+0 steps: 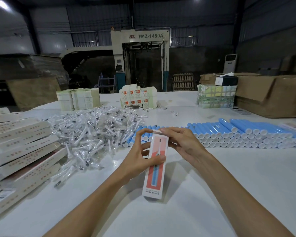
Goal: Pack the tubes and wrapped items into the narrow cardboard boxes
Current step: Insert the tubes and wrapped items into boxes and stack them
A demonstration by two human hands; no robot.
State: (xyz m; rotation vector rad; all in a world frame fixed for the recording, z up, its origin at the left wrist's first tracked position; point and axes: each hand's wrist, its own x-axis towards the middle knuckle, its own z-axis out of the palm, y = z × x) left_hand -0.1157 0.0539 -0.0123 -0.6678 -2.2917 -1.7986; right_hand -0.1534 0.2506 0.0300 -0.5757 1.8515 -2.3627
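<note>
Gripping the narrow red-and-white cardboard box [153,177], the left hand [137,159] curls round it; the right hand [181,142] pinches its far end.

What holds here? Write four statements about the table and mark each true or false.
1. The left hand and the right hand both hold one narrow box. True.
2. The blue tubes lie stacked on the person's left. False: they lie on the right.
3. The wrapped items lie in a loose heap on the table. True.
4. The held box is plain brown. False: it is white with a red panel.
</note>
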